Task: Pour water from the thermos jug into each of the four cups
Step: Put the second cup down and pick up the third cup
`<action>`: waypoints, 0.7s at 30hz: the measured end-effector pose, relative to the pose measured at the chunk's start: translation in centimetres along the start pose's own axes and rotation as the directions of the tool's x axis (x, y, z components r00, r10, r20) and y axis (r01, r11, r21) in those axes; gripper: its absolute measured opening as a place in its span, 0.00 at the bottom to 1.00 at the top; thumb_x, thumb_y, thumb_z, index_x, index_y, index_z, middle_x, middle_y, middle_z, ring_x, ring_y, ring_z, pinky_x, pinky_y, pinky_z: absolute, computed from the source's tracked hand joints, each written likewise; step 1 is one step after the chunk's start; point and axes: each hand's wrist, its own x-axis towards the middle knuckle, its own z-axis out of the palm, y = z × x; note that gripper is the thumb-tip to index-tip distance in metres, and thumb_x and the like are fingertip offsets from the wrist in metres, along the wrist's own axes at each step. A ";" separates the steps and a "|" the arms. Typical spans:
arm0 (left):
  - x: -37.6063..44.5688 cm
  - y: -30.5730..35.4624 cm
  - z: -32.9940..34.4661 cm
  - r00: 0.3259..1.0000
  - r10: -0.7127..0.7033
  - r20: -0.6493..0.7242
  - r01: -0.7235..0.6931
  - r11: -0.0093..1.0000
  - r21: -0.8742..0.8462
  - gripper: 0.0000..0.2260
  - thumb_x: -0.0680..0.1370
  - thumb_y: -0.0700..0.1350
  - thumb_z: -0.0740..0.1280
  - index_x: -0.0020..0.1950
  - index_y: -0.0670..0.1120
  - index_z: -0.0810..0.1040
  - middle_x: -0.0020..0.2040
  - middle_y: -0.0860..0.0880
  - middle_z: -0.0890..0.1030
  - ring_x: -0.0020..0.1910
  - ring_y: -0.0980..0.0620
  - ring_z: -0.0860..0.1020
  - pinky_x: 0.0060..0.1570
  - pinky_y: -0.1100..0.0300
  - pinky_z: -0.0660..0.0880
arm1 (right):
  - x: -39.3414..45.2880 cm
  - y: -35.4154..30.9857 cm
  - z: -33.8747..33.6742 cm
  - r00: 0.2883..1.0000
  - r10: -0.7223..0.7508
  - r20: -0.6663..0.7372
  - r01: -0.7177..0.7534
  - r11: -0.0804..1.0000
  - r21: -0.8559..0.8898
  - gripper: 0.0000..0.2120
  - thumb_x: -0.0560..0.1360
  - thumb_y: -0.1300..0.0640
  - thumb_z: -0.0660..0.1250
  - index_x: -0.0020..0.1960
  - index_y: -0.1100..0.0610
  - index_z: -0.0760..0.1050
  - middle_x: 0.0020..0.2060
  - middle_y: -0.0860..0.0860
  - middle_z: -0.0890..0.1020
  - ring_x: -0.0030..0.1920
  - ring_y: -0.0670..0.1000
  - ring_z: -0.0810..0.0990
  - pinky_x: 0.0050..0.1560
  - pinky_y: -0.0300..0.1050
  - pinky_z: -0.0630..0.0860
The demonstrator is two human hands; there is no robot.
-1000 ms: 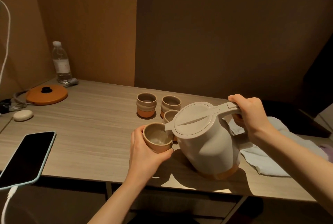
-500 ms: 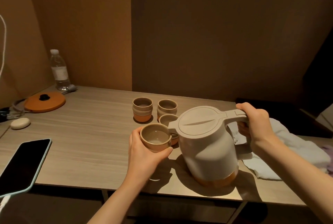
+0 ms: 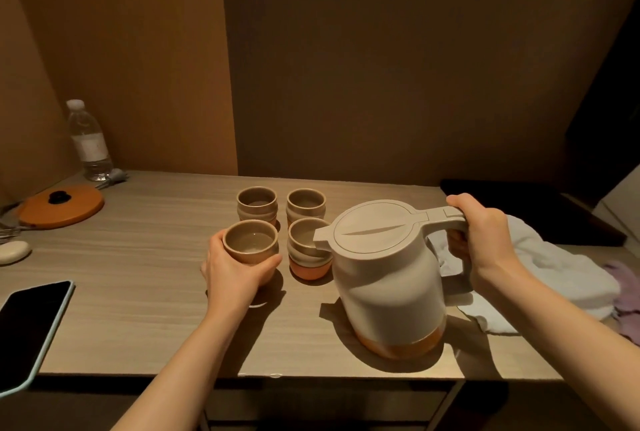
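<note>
**Jug upright, one cup in hand**

The thermos jug (image 3: 391,278) stands upright on the wood-grain desk (image 3: 138,292), a rounded matte-grey body with an orange band at its base and a flat oval lid. The right hand (image 3: 485,240) has its fingers curled round the jug's handle. Left of the jug, the left hand (image 3: 235,273) cups a small glazed cup (image 3: 251,246), thumb and fingers wrapped round its wall. Just beside the jug's spout sits a ribbed second cup (image 3: 308,250) with an orange foot. Beyond the jug's spout stand two more cups (image 3: 257,203) (image 3: 306,205). A crumpled white cloth (image 3: 554,267) lies behind the jug's handle.
</note>
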 end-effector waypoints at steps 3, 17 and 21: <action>0.9 -0.7 0.2 0.999 -0.044 0.002 0.044 0.999 0.015 0.42 0.57 0.52 0.83 0.66 0.54 0.65 0.62 0.50 0.74 0.64 0.45 0.71 0.60 0.43 0.73 | 0.1 0.2 -0.1 1.000 0.003 -0.009 -0.003 1.000 -0.015 0.19 0.74 0.54 0.63 0.27 0.59 0.66 0.19 0.49 0.64 0.22 0.46 0.62 0.24 0.41 0.59; 0.5 -0.2 -0.1 1.000 -0.017 -0.006 0.017 0.994 0.106 0.54 0.60 0.55 0.81 0.77 0.53 0.52 0.74 0.48 0.64 0.73 0.44 0.60 0.68 0.43 0.64 | -0.1 0.9 -0.5 0.999 0.008 -0.042 -0.007 1.000 0.029 0.18 0.74 0.54 0.63 0.28 0.59 0.70 0.21 0.50 0.68 0.24 0.45 0.65 0.28 0.43 0.61; 0.0 2.2 0.0 0.983 0.168 -0.071 -0.153 0.971 0.186 0.45 0.65 0.54 0.79 0.75 0.51 0.59 0.72 0.49 0.66 0.72 0.49 0.60 0.65 0.52 0.65 | -0.1 1.0 -0.7 0.999 0.024 -0.027 -0.022 0.998 0.053 0.17 0.74 0.54 0.63 0.29 0.59 0.69 0.19 0.49 0.67 0.23 0.45 0.64 0.27 0.43 0.60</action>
